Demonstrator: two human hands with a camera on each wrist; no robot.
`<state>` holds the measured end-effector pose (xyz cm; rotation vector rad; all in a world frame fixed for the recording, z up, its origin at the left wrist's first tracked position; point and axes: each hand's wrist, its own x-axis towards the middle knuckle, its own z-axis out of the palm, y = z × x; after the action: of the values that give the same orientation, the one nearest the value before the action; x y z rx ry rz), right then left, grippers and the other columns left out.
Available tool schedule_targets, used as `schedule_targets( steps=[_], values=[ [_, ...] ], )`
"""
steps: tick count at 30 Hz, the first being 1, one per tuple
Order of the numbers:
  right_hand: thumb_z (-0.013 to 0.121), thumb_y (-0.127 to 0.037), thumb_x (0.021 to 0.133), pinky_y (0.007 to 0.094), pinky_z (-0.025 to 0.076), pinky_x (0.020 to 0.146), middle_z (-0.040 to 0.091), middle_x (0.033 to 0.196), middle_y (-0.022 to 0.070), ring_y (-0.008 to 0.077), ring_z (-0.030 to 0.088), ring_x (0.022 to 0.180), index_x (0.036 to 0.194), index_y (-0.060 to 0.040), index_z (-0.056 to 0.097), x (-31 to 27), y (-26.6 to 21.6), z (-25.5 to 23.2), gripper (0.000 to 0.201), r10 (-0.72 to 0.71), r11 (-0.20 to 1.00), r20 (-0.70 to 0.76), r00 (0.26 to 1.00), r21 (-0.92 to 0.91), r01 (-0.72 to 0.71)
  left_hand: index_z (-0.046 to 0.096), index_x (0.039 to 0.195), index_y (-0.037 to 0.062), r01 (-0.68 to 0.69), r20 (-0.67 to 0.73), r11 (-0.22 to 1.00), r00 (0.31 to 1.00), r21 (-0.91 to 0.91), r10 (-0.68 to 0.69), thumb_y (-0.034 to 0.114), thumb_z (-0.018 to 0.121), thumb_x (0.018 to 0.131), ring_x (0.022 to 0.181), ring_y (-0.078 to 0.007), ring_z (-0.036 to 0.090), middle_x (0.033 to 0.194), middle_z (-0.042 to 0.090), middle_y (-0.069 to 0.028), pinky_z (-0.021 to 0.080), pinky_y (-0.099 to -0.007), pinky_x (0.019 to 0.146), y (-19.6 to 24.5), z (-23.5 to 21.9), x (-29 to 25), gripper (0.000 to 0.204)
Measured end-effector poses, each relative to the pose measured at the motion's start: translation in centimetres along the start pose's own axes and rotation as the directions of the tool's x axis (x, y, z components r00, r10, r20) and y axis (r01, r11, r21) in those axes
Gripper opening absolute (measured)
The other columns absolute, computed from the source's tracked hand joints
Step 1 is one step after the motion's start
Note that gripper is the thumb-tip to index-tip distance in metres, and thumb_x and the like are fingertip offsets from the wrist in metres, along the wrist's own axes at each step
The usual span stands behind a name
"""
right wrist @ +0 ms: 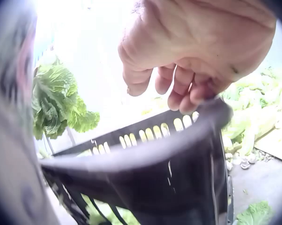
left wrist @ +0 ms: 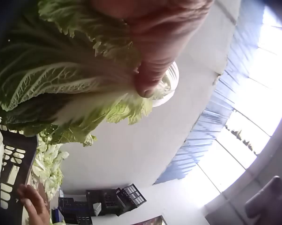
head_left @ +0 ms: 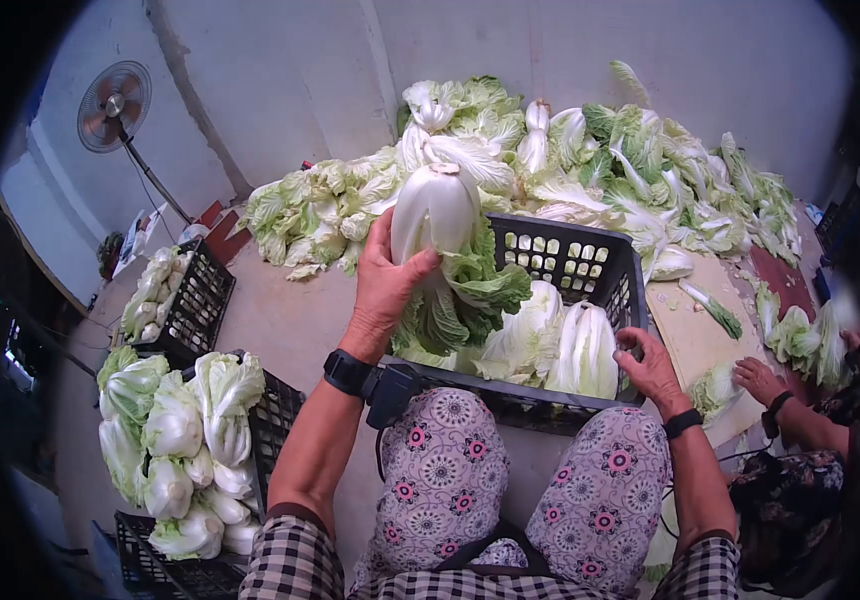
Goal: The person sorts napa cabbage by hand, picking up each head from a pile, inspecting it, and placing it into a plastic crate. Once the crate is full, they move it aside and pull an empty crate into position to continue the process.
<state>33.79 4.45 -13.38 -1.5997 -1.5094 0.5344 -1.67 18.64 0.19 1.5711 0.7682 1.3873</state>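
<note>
My left hand (head_left: 390, 280) grips a napa cabbage (head_left: 438, 215) above the black crate (head_left: 630, 275), its pale base pointing up and its green leaves hanging down. In the left wrist view the thumb presses along the cabbage's leaves (left wrist: 84, 89). At the crate's near right corner is my right hand (head_left: 653, 368), fingers loosely bent and holding nothing. The right wrist view shows its fingertips right by the crate rim (right wrist: 131, 161). Inside the crate lie several trimmed cabbages (head_left: 586, 350), partly covered by the held one.
Loose leaves and cabbages form a long heap (head_left: 640, 170) along the wall. Filled crates (head_left: 275, 415) stand to the left, near a fan (head_left: 115, 106). On the right another person's hand (head_left: 760, 380) is over a board (head_left: 695, 330) by a loose cabbage (head_left: 715, 390).
</note>
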Motion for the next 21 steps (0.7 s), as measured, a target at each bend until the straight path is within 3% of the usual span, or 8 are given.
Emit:
schedule_targets(
  steps=[2, 5, 9, 11, 13, 14, 18, 21],
  values=[
    [0.066, -0.022, 0.076, 0.0351, 0.048, 0.085, 0.054, 0.121, 0.0173, 0.0235, 0.056, 0.103, 0.128, 0.0002, 0.043, 0.4, -1.4, -2.1, 0.062, 0.125, 0.980, 0.081, 0.989, 0.146, -0.136, 0.035, 0.133, -0.0003, -0.063, 0.007, 0.997, 0.998, -0.046, 0.064, 0.022, 0.082, 0.068, 0.109, -0.0186, 0.052, 0.122, 0.053, -0.0119, 0.044, -0.0310, 0.093, 2.9, 1.3, -0.6, 0.084],
    [0.071, -0.035, 0.071, 0.0380, 0.044, 0.093, 0.041, 0.135, 0.0198, 0.0289, 0.047, 0.119, 0.138, -0.0008, 0.028, -0.2, -8.3, -5.8, 0.087, 0.039, 0.985, 0.039, 0.998, 0.168, -0.045, 0.035, 0.133, 0.0001, -0.171, 0.026, 0.983, 0.985, -0.072, 0.173, 0.025, 0.083, 0.066, 0.110, -0.0183, 0.052, 0.121, 0.053, -0.0114, 0.043, -0.0305, 0.094, 6.4, 3.7, -2.6, 0.087],
    [0.079, -0.052, 0.057, 0.0394, 0.025, 0.109, 0.023, 0.146, 0.0220, 0.0326, 0.020, 0.137, 0.145, -0.0041, 0.008, -1.9, -17.3, -7.4, 0.123, -0.220, 0.962, 0.071, 0.973, 0.184, 0.204, 0.039, 0.131, 0.0048, -0.291, 0.128, 0.956, 0.950, 0.026, 0.285, 0.012, 0.081, 0.061, 0.110, -0.0189, 0.052, 0.121, 0.053, -0.0104, 0.043, -0.0321, 0.095, 9.2, 6.5, -5.5, 0.082],
    [0.081, -0.048, 0.056, 0.0381, 0.022, 0.110, 0.023, 0.145, 0.0214, 0.0331, 0.020, 0.137, 0.145, -0.0045, 0.006, -2.4, -19.4, -6.2, 0.124, -0.365, 0.931, 0.049, 0.930, 0.043, 0.363, 0.042, 0.130, 0.0078, -0.281, 0.221, 0.959, 0.938, 0.028, 0.269, 0.008, 0.078, 0.060, 0.110, -0.0183, 0.051, 0.122, 0.052, -0.0096, 0.042, -0.0319, 0.095, 11.2, 7.9, -7.3, 0.080],
    [0.084, -0.026, 0.058, 0.0356, 0.031, 0.105, 0.034, 0.139, 0.0166, 0.0271, 0.034, 0.127, 0.139, -0.0047, 0.025, -2.9, -20.9, -4.8, 0.103, -0.390, 0.911, 0.018, 0.920, 0.155, 0.383, 0.040, 0.132, 0.0089, -0.286, 0.404, 0.957, 0.870, -0.053, 0.283, 0.009, 0.079, 0.060, 0.111, -0.0190, 0.052, 0.123, 0.051, -0.0096, 0.041, -0.0321, 0.096, 12.8, 8.4, -8.9, 0.082],
    [0.084, -0.017, 0.060, 0.0341, 0.037, 0.101, 0.042, 0.134, 0.0141, 0.0233, 0.044, 0.121, 0.134, -0.0052, 0.035, -3.1, -20.9, -4.0, 0.090, -0.433, 0.879, 0.005, 0.901, 0.226, 0.421, 0.038, 0.134, 0.0087, -0.377, 0.493, 0.926, 0.799, -0.035, 0.344, 0.014, 0.080, 0.061, 0.112, -0.0208, 0.051, 0.125, 0.051, -0.0102, 0.040, -0.0332, 0.097, 13.4, 8.2, -9.3, 0.084],
    [0.081, -0.011, 0.063, 0.0311, 0.047, 0.087, 0.062, 0.110, 0.0077, 0.0170, 0.059, 0.099, 0.117, -0.0053, 0.054, -6.4, -23.2, -3.3, 0.061, -0.384, 0.886, -0.139, 0.913, 0.225, 0.407, 0.031, 0.139, 0.0086, -0.442, 0.500, 0.897, 0.779, 0.010, 0.378, 0.025, 0.080, 0.063, 0.119, -0.0229, 0.045, 0.131, 0.045, -0.0126, 0.036, -0.0349, 0.101, 14.4, 7.1, -10.1, 0.092],
    [0.082, -0.008, 0.061, 0.0305, 0.049, 0.081, 0.066, 0.099, 0.0049, 0.0146, 0.062, 0.090, 0.105, -0.0045, 0.062, -7.3, -23.5, -3.3, 0.048, -0.207, 0.918, -0.103, 0.973, 0.324, 0.230, 0.027, 0.140, 0.0045, -0.142, 0.587, 0.978, 0.783, -0.153, 0.205, 0.028, 0.080, 0.066, 0.121, -0.0211, 0.042, 0.132, 0.043, -0.0129, 0.034, -0.0341, 0.102, 12.5, 6.2, -10.3, 0.094]
  ],
)
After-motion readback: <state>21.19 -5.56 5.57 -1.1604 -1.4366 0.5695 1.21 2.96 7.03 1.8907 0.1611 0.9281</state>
